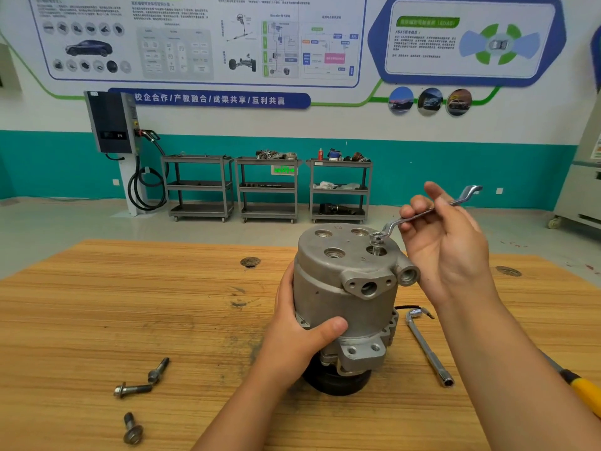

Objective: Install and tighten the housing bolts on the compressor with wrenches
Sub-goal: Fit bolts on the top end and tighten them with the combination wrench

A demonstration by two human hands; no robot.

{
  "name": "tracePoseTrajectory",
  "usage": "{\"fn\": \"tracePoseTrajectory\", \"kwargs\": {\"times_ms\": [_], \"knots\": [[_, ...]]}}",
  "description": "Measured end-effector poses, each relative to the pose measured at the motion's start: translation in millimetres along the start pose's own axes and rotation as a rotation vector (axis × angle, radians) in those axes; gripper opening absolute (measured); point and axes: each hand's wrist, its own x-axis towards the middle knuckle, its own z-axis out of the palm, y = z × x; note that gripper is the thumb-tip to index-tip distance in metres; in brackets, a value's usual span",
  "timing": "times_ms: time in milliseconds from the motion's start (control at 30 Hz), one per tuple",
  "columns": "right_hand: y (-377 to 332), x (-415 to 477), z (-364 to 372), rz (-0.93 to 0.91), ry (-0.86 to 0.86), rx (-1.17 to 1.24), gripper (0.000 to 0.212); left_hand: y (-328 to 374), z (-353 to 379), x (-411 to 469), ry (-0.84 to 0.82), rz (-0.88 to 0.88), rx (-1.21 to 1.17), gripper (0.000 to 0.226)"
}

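Steadying the compressor upright on the wooden bench, a person's left hand clasps the grey housing, thumb laid across its front. The right hand holds a ring wrench, its grip closed on the middle of the shank with fingers and thumb pinching the steel.

The wrench's ring sits over the head of a bolt that stands in one of four holes on the housing's top face. The bolt lies below and to the left of the right hand's grip, at the wrench's near end. From there the tool's long axis climbs up and to the right, away from the compressor. The bolt's own axis is vertical, head up and threads down. It stands proud of the hole, apparently only partly threaded in.

The right hand is the nearer one, so the turning would seem to fall to it. Three loose bolts lie to the left, well apart from the housing. A socket wrench rests just right of the compressor.
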Motion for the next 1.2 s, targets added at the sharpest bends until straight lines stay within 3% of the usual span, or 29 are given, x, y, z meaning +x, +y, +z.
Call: {"fn": "tracePoseTrajectory", "kwargs": {"times_ms": [267, 533, 933, 1200], "knots": [[5.5, 5.1, -6.9, 0.072, -0.046, 0.065, 0.039, 1.6, -0.8, -1.2, 0.0, -0.007, 0.009, 0.105], [6.5, -2.4, -10.2, 0.055, 0.004, -0.004, 0.035, 1.7, -1.0, -1.1, -0.006, -0.002, -0.009, 0.11], [7.0, -55.1, -4.8, -0.472, -0.053, -0.496, 0.016, -2.4, -3.1, 0.3, 0.005, -0.007, -0.016, 0.104], [19.4, -77.0, 5.3, -0.752, -0.295, -0.922, 0.014, -4.1, -3.3, 2.0, 0.039, -0.004, -0.033, 0.116]]}}
